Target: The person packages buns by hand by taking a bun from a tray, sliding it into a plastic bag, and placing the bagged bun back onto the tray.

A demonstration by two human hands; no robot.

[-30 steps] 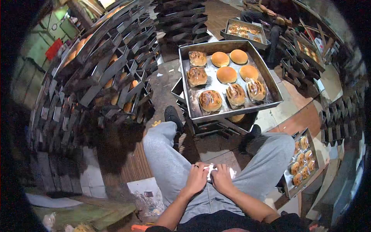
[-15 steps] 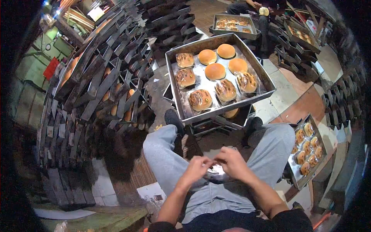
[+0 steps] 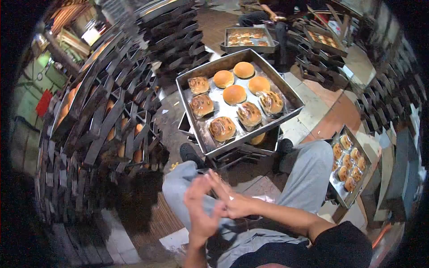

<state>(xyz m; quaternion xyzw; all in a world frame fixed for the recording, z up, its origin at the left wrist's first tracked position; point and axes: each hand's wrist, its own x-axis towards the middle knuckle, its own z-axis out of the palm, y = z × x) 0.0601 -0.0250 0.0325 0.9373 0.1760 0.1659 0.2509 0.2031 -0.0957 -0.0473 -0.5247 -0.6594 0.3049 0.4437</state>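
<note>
Scanning from the left, found the rack of dark metal trays (image 3: 103, 116) sitting lower and nearer the middle of the view than half a second before, with buns showing between its slats. Could not count them in the shadow.

Saw the left hand (image 3: 201, 213) raised off the lap and turned upright, where earlier it had been bent down over the thighs. Found its fingers (image 3: 195, 190) loosely spread and pointing up, pinching nothing visible. Read the outline only roughly through motion blur.

Saw the right hand (image 3: 233, 203) pressed against the left at the palm, with its fingers (image 3: 214, 181) fanned apart towards the upper left and gripping nothing. Had been curled close to the left fingertips half a second before.

Made out the clear wrapper (image 3: 264, 198) as a shiny patch lying on the grey trousers (image 3: 308, 172) just right of the hands, no longer between them. Could not tell its shape, nor whether either hand touched it.

Found the big tray (image 3: 185, 111) beyond the knees shifted left in the view, carrying the same four bare buns (image 3: 234, 94) and five wrapped buns (image 3: 222, 128).

Noted a smaller tray (image 3: 333, 187) of buns at the right, and a far tray (image 3: 248, 35) beside another person (image 3: 268, 11), cut off by the top edge.
</note>
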